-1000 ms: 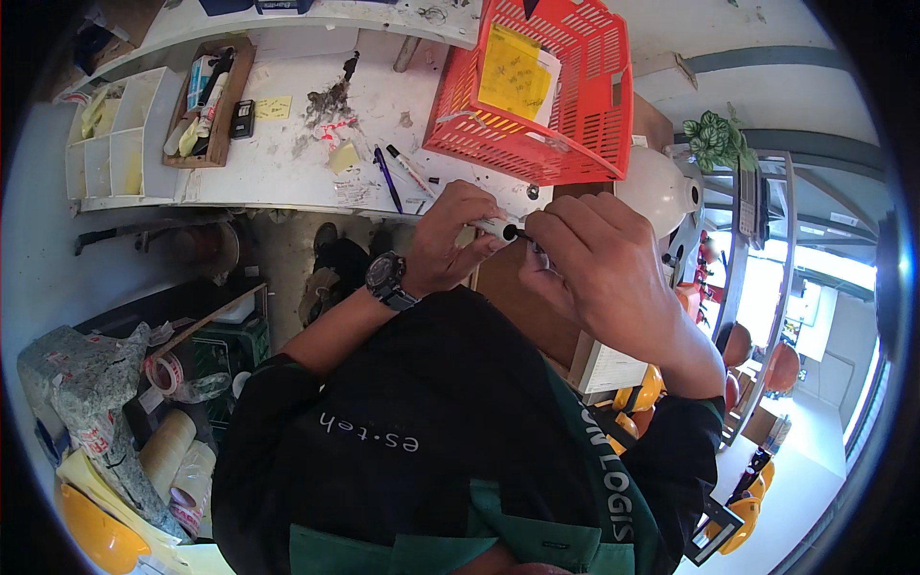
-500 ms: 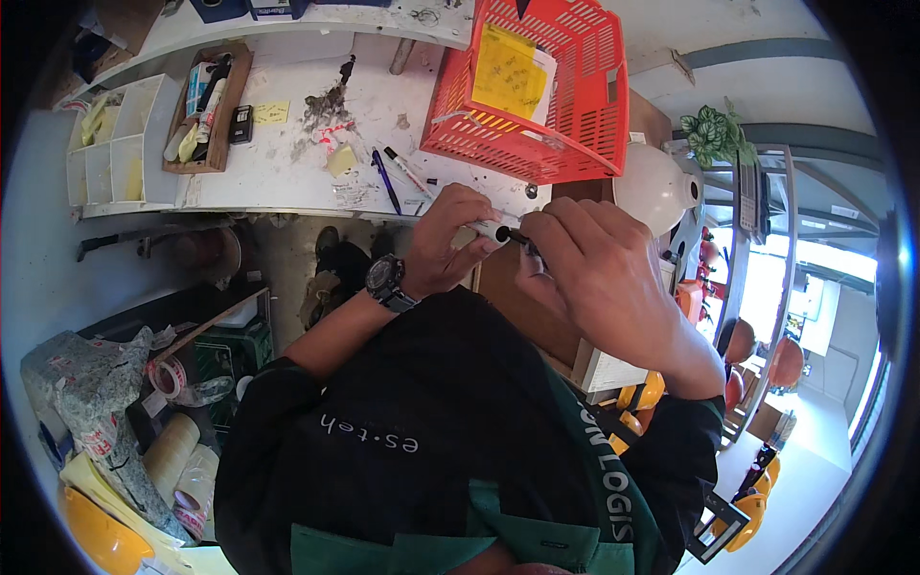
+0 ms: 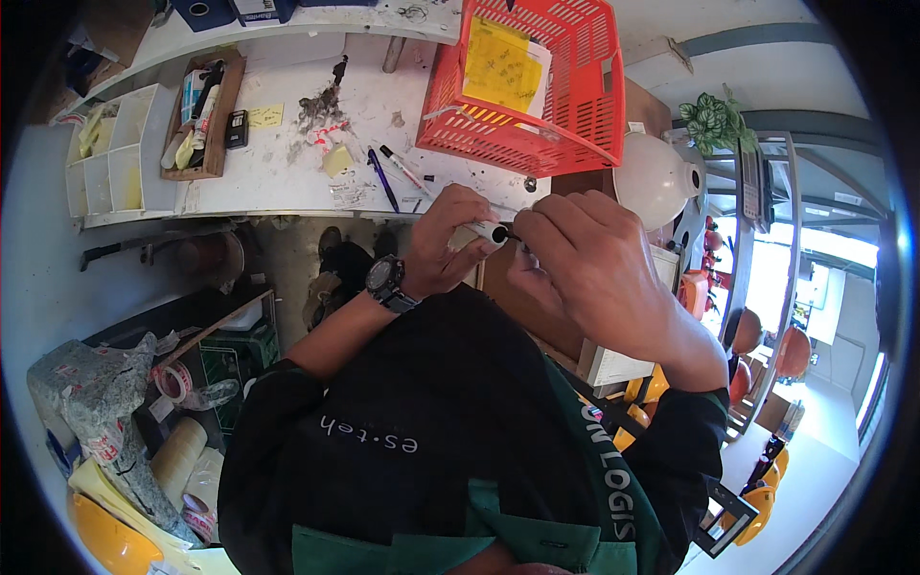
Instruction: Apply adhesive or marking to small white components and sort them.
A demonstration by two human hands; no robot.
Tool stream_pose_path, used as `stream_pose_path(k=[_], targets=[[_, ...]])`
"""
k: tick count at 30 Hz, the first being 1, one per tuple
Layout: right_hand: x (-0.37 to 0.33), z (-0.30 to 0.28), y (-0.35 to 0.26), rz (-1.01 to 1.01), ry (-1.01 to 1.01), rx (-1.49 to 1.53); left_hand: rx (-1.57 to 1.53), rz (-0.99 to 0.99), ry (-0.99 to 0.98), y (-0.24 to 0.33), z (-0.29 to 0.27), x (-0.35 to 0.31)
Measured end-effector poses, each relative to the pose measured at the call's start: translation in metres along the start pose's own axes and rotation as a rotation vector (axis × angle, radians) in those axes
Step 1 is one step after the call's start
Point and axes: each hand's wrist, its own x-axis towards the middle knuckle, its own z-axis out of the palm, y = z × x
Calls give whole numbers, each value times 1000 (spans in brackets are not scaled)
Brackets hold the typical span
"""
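Observation:
My left hand (image 3: 443, 240), with a black watch on its wrist, is closed around the white barrel of a marker (image 3: 487, 230), held above the desk's front edge. A dark round opening shows at the barrel's right end. Close beside that end, my right hand (image 3: 599, 259) is closed in a pinch on a small dark marker part (image 3: 515, 233), mostly hidden by the fingers. On the desk just beyond my left hand lie a blue pen (image 3: 383, 180) and a white marker with a black cap (image 3: 406, 171).
The stained white desk (image 3: 278, 172) carries a red plastic basket (image 3: 575, 144) with yellow and white papers, a wooden box (image 3: 233, 91) of pens, and a white organizer (image 3: 144, 125). A pale round tank (image 3: 656, 187) stands at right. Tape rolls (image 3: 172, 381) and wrapping lie low at left.
The dark part has come away from the barrel's end, which now shows its opening. My right hand has shifted slightly left and up; the left hand stays nearly in place.

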Motion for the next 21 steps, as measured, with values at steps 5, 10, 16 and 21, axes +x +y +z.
stream_pose_path(k=[5, 10, 16, 21], targets=[[-1, 1, 0, 22, -22, -36, 6, -19, 4, 0, 1, -1], [-3, 4, -2, 61, -25, -94, 6, -21, -8, -3, 1, -2], [-5, 9, 5, 65, -11, -2, 21, -39, -7, -4, 1, -1], [-10, 17, 14, 59, 14, 69, 68, -46, -44, -5, -2, -2]])
